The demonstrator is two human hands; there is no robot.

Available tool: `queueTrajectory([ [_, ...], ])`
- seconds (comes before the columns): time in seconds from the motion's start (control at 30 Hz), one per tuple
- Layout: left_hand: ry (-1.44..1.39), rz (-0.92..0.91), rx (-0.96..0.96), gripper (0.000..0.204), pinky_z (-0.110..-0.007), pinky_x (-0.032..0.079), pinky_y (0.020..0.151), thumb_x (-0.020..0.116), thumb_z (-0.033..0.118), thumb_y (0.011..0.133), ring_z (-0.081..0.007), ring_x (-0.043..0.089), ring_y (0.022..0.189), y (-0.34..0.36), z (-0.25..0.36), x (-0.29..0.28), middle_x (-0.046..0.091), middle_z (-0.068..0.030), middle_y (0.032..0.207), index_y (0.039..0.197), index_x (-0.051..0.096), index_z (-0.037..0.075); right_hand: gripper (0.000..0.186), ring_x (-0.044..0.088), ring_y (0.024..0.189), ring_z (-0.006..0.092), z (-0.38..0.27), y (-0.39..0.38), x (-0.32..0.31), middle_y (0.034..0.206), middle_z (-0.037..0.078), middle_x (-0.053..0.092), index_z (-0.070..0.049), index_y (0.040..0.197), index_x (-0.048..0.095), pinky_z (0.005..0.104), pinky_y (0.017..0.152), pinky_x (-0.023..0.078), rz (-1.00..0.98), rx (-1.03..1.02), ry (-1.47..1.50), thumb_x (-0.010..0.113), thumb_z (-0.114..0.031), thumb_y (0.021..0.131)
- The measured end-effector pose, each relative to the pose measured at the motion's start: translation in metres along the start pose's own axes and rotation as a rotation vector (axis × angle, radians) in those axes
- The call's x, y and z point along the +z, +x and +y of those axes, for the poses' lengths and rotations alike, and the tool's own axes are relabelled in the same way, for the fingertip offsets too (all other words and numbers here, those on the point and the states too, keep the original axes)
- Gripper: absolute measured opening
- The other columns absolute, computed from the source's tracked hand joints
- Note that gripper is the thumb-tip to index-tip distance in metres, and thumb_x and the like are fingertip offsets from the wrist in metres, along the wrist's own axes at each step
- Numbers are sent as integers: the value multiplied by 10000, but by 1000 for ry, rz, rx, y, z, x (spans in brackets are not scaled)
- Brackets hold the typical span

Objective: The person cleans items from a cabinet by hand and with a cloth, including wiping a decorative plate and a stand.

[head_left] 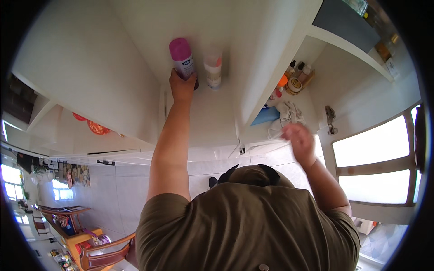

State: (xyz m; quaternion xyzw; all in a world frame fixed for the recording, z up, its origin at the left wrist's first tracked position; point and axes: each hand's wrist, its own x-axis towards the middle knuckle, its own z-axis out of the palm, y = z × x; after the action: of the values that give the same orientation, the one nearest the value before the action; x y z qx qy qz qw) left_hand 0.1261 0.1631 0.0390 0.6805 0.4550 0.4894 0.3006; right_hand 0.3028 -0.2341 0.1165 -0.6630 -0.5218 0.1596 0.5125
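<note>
Two hands are raised toward a white wall cupboard [212,113], and positions below are given relative to it. Left hand [182,86] is clamped around the lower body of a spray can [183,61], a white cylinder with a pink cap, which stands upright on the cupboard's open shelf. Just beside the can, toward the cupboard's middle partition, stands a second white aerosol [213,67] with a clear cap; the two appear close but apart.

Right hand [299,140] sits at the front edge of the cupboard's neighbouring compartment, near a crumpled white cloth [284,116] and a blue packet [266,116]. That hand is motion-blurred, so whether its fingers are spread or curled I cannot tell; it appears to hold nothing. Deeper in that compartment stands a cluster of small bottles and jars [296,77].

Handling assessment: the can is judged rigid, thin-walled metal, smooth and somewhat slippery, light to moderate in weight depending on fill. The pink cap is likely a press-fit and could pull off, so it is a poor place to grip. A full wrap around the middle of the body, as now held, is judged the sound hold. With the arm stretched overhead, control is reduced, and the neighbouring aerosol could be knocked over.
</note>
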Motion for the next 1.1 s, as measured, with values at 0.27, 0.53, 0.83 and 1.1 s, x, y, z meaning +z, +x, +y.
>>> queueTrajectory([
  [0.27,-63,-84,-28,534,-409,527,800,818,294,675,-340,681,896,-6,9,-6,692,-203,945,1008,604,-65,548,536,1180,374,-40,46,156,1279,241,538,35,1323,451,409,1007,438,-117,-35,-20,649,-225,884],
  [0.53,-280,-157,-3,516,-375,506,822,815,205,696,-272,654,933,-58,25,-69,657,-169,1012,1073,575,-51,690,487,1216,416,6,158,233,1285,276,482,65,1321,363,446,1011,412,356,271,-135,688,-249,800],
  [0.83,-281,-295,-79,541,-329,496,866,826,107,710,-213,628,995,-144,7,-142,627,-142,1099,1152,552,-43,372,602,1007,394,35,212,244,1043,219,637,-2,1020,606,466,885,497,433,365,-34,687,-250,755],
  [1.1,-378,-364,-133,451,-323,500,888,764,-14,746,-194,629,998,-184,16,-182,640,-128,1092,1149,566,-50,321,571,929,402,8,163,272,966,218,599,-11,930,583,481,836,477,407,90,-103,706,-233,732],
])
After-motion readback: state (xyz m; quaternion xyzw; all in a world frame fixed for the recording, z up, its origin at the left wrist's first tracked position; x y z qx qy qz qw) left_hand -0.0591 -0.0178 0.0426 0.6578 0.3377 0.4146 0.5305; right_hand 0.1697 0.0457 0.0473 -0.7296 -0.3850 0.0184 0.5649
